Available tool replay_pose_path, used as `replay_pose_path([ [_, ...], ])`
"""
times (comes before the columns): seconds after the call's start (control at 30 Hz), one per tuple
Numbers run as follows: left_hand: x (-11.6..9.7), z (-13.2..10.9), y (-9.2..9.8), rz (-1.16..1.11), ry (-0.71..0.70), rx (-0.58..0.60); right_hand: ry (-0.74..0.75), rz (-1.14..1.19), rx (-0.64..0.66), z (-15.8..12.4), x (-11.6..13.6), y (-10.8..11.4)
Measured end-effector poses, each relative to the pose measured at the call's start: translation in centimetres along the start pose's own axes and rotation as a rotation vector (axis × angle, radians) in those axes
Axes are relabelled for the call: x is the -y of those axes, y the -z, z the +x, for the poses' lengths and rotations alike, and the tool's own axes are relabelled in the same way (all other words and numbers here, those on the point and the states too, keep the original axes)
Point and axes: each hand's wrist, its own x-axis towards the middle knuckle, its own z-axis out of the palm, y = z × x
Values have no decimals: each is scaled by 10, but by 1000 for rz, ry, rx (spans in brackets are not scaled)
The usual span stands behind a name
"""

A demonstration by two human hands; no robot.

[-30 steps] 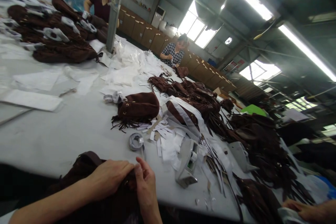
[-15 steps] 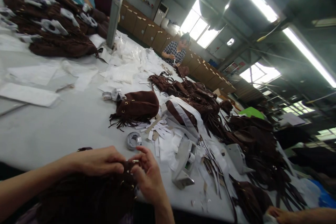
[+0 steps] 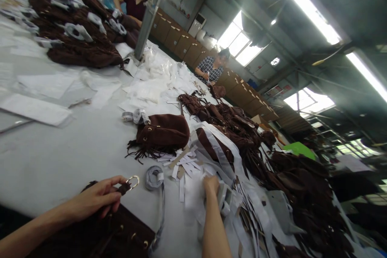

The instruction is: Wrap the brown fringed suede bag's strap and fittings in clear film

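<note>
My left hand (image 3: 101, 197) pinches a dark brown tab that carries a gold ring (image 3: 132, 183). Below it, at the lower left, lies a dark brown bag (image 3: 130, 225) with gold eyelets. My right hand (image 3: 211, 185) reaches over white paper beside a grey-white tape dispenser (image 3: 225, 197); its fingertips are hidden, so its grip cannot be made out. Between the hands sits a wrapped grey strap roll (image 3: 154, 177), its tail running down to the bag. Farther back a fringed brown bag (image 3: 165, 131) lies on its side.
Cut paper strips (image 3: 184, 163) and a paper-wrapped brown bag (image 3: 211, 145) lie mid-table. Brown bags are heaped at the right (image 3: 299, 181) and far left (image 3: 87, 48). A metal post (image 3: 148, 20) rises from the table (image 3: 99, 141). Two people are across it.
My right hand has left the ring and moved right to the paper and dispenser. My left hand has shifted left with the tab, and the ring now shows. The view has turned somewhat.
</note>
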Motion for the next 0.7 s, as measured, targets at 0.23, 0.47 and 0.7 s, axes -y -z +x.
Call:
replay_pose_path([
  [0.23,17,4,6,-116,-3,-30,-87,-62,-47,11,-10,-5],
  [0.47,9,4,4,-260,-16,-11,137,8,-123,14,-23,28],
  [0.7,17,5,4,-440,-5,-117,88,146,-164,-1,-32,41],
])
